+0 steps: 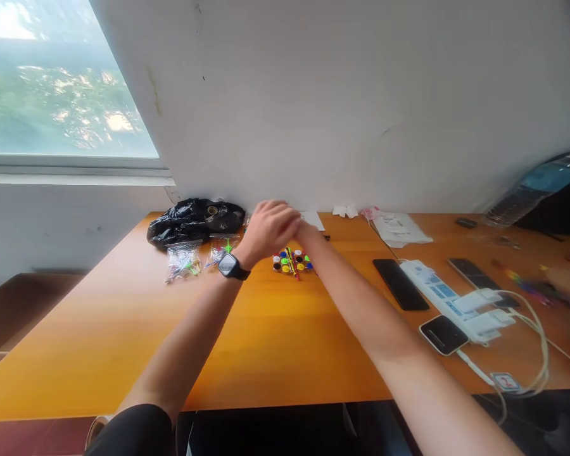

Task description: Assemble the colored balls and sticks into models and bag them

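Observation:
Both arms reach forward over the wooden table, and the hands meet in front of me. My left hand [267, 229], with a black smartwatch [232, 266] at its wrist, is closed over my right hand [303, 230]. The right hand's fingers are mostly hidden behind the left. Just below and beyond the hands lie small paint pots [285, 261] in several colours, with thin coloured sticks across them. Two clear bags with colourful pieces, a left bag [183, 260] and a right bag [217, 247], lie left of the hands.
A black plastic bag [194, 223] sits at the back left. On the right are a black phone [399, 284], a white power strip [432, 285] with cables, a charging device [443, 334] and a water bottle [534, 190]. A co-worker's blurred hand [567, 282] is at the right edge.

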`<state>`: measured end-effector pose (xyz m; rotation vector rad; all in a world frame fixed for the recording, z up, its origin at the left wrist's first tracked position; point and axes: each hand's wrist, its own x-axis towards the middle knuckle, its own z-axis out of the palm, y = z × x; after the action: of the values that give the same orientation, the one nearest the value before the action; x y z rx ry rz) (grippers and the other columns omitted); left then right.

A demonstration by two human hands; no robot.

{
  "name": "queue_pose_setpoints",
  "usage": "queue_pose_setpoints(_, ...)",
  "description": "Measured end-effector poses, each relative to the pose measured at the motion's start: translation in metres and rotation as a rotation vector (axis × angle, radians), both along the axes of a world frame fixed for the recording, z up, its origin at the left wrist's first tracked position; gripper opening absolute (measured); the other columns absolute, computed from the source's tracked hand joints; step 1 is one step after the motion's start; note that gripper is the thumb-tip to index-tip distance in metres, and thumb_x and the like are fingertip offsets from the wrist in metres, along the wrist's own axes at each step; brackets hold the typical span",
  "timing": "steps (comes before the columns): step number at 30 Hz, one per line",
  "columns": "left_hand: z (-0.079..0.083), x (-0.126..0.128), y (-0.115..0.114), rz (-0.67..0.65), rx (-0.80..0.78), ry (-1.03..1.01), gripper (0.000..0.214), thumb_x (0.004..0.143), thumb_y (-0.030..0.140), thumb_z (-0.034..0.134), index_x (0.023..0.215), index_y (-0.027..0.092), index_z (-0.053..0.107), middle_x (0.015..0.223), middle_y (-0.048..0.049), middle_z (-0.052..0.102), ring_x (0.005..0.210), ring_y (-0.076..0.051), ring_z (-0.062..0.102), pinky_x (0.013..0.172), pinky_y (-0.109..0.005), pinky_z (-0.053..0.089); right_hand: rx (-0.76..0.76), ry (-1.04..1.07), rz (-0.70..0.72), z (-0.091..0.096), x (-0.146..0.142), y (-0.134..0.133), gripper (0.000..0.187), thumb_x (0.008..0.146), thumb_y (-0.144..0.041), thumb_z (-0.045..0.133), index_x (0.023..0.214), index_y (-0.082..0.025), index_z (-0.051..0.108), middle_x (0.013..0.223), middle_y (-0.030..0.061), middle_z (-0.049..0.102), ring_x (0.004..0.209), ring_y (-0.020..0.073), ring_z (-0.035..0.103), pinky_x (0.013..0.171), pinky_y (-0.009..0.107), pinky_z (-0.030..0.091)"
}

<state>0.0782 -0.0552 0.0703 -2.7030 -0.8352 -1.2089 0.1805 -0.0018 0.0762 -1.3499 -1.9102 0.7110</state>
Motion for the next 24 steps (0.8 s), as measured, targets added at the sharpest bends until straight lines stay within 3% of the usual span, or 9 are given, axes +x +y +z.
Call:
queue_pose_setpoints(2,-0.003,-0.024,0.022,0.111,-0.041,-0.124,0.032,0.111,0.037,0.046,0.115,0.021,0.073,0.117,-0.0073,0.077,0.119,-0.026,0.064,0.108,-0.039,0.043,0.034,-0.077,0.011,-0.002,0.024,0.002,0.024,0.096,-0.027,0.058,0.084,-0.021,0.078,0.07,0.0024,0.064,0.079,0.0208,0.066,0.07,0.028,0.054)
queue_pose_setpoints(4,-0.013,-0.05,0.046,0.259,-0.158,-0.221,0.031,0.109,0.036,0.047,0.117,0.02,0.073,0.111,-0.007,0.078,0.105,-0.023,0.068,0.096,-0.034,0.049,0.101,-0.182,0.0,-0.003,0.053,0.004,0.02,0.094,-0.028,0.062,0.089,-0.018,0.079,0.078,0.0031,0.07,0.078,0.0179,0.063,0.07,0.025,0.05)
queue_pose_setpoints(7,-0.035,-0.083,0.077,0.421,-0.351,-0.188,0.026,0.103,0.034,0.056,0.104,0.018,0.076,0.101,-0.0078,0.08,0.094,-0.023,0.07,0.087,-0.031,0.051,0.144,-0.268,-0.068,-0.007,0.098,0.007,0.02,0.097,-0.031,0.064,0.099,-0.017,0.079,0.093,0.0067,0.077,0.082,0.0179,0.065,0.076,0.027,0.048)
queue_pose_setpoints(9,-0.051,-0.094,0.092,0.471,-0.438,-0.179,0.023,0.099,0.03,0.058,0.104,0.018,0.077,0.103,-0.0087,0.08,0.094,-0.023,0.071,0.085,-0.031,0.051,0.097,-0.247,-0.117,-0.016,0.119,0.007,0.025,0.099,-0.035,0.062,0.102,-0.017,0.079,0.096,0.0084,0.077,0.084,0.0192,0.066,0.077,0.028,0.049)
queue_pose_setpoints(11,-0.064,-0.094,0.1,0.44,-0.461,-0.132,0.023,0.097,0.028,0.058,0.107,0.018,0.077,0.106,-0.0094,0.078,0.097,-0.024,0.07,0.087,-0.032,0.052,0.068,-0.237,-0.132,-0.028,0.132,0.009,0.026,0.099,-0.035,0.061,0.106,-0.017,0.079,0.098,0.0091,0.077,0.085,0.0202,0.066,0.077,0.029,0.05)
queue_pose_setpoints(16,-0.085,-0.074,0.108,0.38,-0.328,-0.031,0.033,0.093,0.022,0.061,0.124,0.018,0.073,0.128,-0.0123,0.07,0.117,-0.029,0.062,0.106,-0.04,0.05,-0.07,-0.269,0.004,-0.057,0.132,0.017,0.023,0.098,-0.03,0.062,0.111,-0.018,0.077,0.103,0.0096,0.078,0.089,0.0206,0.068,0.08,0.03,0.051)
queue_pose_setpoints(20,-0.102,-0.067,0.12,0.41,-0.319,0.082,0.048,0.085,0.012,0.062,0.133,0.019,0.069,0.15,-0.0133,0.061,0.138,-0.036,0.051,0.116,-0.049,0.045,-0.137,-0.336,0.078,-0.065,0.123,0.02,0.022,0.098,-0.025,0.062,0.113,-0.019,0.077,0.111,0.0095,0.078,0.096,0.0217,0.07,0.081,0.029,0.051)
queue_pose_setpoints(24,-0.121,-0.07,0.129,0.45,-0.379,0.13,0.058,0.091,0.016,0.059,0.148,0.018,0.059,0.145,-0.0141,0.066,0.142,-0.037,0.05,0.116,-0.051,0.045,-0.195,-0.409,0.113,-0.068,0.108,0.017,0.027,0.096,-0.026,0.067,0.12,-0.021,0.076,0.115,0.0088,0.078,0.094,0.0213,0.072,0.076,0.027,0.051)
